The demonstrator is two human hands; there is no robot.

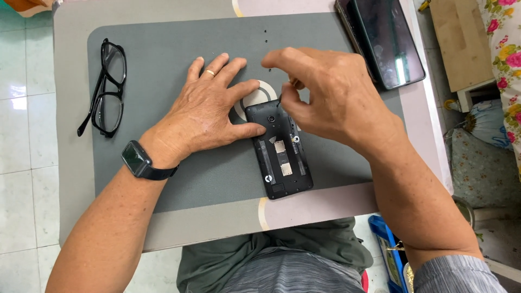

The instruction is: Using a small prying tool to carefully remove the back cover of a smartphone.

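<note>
Left hand (pixel 209 106) lying spread, pinning the opened black phone (pixel 279 154), while right hand (pixel 325 92) is pinching a thin tool (pixel 280 100) at the phone's top edge, risking slipping and gouging the exposed interior

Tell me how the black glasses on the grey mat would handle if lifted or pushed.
The glasses look thin-framed, so probably light. They lie with the arms unfolded on the grey mat, so a push would likely slide them, not roll them; the mat may grip. The lenses and thin arms seem fragile, and lifted by one arm the frame would probably swing.
</note>
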